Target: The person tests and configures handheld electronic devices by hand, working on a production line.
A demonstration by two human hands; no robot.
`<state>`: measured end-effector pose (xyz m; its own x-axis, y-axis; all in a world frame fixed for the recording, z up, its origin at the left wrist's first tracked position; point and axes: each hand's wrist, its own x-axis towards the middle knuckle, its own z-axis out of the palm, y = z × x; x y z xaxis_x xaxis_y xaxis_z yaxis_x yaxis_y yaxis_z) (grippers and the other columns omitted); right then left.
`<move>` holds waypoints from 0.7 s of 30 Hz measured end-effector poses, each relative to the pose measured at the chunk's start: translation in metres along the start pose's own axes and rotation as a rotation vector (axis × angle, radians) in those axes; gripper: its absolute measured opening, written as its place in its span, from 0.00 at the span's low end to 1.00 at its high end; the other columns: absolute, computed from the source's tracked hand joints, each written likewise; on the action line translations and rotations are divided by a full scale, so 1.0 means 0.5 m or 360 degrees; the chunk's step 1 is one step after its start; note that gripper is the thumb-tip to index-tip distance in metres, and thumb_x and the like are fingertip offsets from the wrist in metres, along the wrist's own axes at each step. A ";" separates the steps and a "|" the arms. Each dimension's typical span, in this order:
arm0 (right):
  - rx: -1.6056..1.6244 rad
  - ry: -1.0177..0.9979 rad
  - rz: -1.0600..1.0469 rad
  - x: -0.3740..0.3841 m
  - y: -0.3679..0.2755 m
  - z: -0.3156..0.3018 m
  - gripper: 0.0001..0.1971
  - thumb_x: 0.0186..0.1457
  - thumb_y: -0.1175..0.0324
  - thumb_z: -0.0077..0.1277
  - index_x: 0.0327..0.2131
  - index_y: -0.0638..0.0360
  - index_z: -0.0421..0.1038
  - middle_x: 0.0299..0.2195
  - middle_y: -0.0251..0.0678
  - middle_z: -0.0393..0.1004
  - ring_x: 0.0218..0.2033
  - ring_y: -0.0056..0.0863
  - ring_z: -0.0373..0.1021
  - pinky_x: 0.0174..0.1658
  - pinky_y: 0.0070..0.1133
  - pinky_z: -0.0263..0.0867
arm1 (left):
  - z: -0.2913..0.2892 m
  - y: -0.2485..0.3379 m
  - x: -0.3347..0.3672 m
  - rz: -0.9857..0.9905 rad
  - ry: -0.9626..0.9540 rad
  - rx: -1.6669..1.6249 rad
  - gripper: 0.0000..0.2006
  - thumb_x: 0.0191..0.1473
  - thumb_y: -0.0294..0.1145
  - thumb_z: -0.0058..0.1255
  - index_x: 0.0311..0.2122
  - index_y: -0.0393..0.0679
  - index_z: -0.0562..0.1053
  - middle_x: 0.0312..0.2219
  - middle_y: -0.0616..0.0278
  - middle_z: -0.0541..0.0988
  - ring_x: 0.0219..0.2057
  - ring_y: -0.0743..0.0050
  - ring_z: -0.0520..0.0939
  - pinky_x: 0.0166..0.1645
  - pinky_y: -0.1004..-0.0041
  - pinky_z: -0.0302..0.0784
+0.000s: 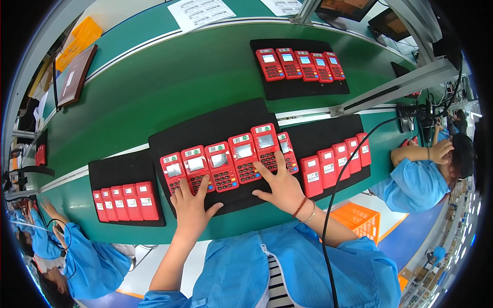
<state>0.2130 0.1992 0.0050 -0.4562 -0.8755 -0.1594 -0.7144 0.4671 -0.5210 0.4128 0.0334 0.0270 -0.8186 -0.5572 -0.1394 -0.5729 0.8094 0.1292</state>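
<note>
Fingers of the left hand (192, 209) and right hand (285, 191) are spread, gripping nothing, over the lower ends of red rectangular plastic card terminals (221, 173), lined up on a flat black mat (213, 129) mostly beyond the fingertips. Exact contact is hard to judge.

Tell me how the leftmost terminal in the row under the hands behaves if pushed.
The terminal probably feels stiff, given its boxy shape. Lying face up, it would likely slide rather than roll. Its shiny screen might scratch.
</note>
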 end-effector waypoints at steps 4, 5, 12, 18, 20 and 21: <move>-0.0019 0.0000 0.0011 0.000 -0.001 0.003 0.39 0.43 0.55 0.66 0.60 0.39 0.59 0.61 0.63 0.45 0.47 0.57 0.69 0.42 0.34 0.74 | 0.004 -0.002 -0.001 0.0011 0.0019 0.0005 0.41 0.41 0.52 0.66 0.62 0.57 0.63 0.54 0.34 0.61 0.47 0.43 0.68 0.52 0.52 0.61; -0.0019 -0.0002 0.0008 0.000 -0.002 0.005 0.39 0.43 0.55 0.65 0.60 0.39 0.59 0.61 0.63 0.45 0.48 0.57 0.69 0.42 0.34 0.73 | 0.004 -0.002 -0.001 0.0016 0.0025 0.0002 0.41 0.41 0.52 0.66 0.62 0.57 0.63 0.54 0.34 0.61 0.47 0.43 0.68 0.52 0.52 0.61; -0.0010 0.0012 -0.0009 0.000 0.000 0.007 0.39 0.43 0.54 0.65 0.60 0.39 0.60 0.61 0.64 0.45 0.46 0.57 0.70 0.41 0.34 0.74 | 0.003 -0.003 -0.002 0.0011 0.0003 0.0025 0.42 0.41 0.52 0.66 0.62 0.56 0.63 0.54 0.34 0.61 0.47 0.42 0.68 0.52 0.53 0.62; -0.0020 -0.0008 -0.0004 0.002 0.000 0.005 0.39 0.43 0.55 0.66 0.60 0.39 0.59 0.61 0.64 0.45 0.48 0.58 0.69 0.42 0.34 0.73 | -0.003 -0.001 0.001 -0.0067 -0.0137 -0.0056 0.42 0.42 0.51 0.66 0.63 0.55 0.62 0.57 0.32 0.57 0.53 0.39 0.65 0.55 0.52 0.59; -0.0014 -0.0005 -0.0001 0.003 0.001 0.004 0.40 0.43 0.56 0.66 0.60 0.39 0.59 0.61 0.63 0.45 0.50 0.59 0.67 0.43 0.35 0.73 | 0.003 -0.004 0.000 0.0014 -0.0004 -0.0025 0.42 0.40 0.51 0.67 0.62 0.56 0.63 0.54 0.34 0.60 0.47 0.42 0.68 0.52 0.53 0.61; -0.0011 -0.0010 -0.0005 0.003 0.000 0.003 0.40 0.43 0.56 0.66 0.60 0.39 0.59 0.61 0.63 0.45 0.50 0.59 0.67 0.43 0.35 0.73 | 0.003 -0.005 0.000 0.0008 -0.0007 -0.0024 0.42 0.40 0.51 0.67 0.62 0.56 0.63 0.54 0.34 0.60 0.47 0.42 0.68 0.52 0.53 0.61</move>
<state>0.2131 0.1976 0.0034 -0.4509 -0.8776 -0.1630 -0.7193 0.4654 -0.5159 0.4144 0.0319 0.0254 -0.8213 -0.5521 -0.1433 -0.5693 0.8094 0.1444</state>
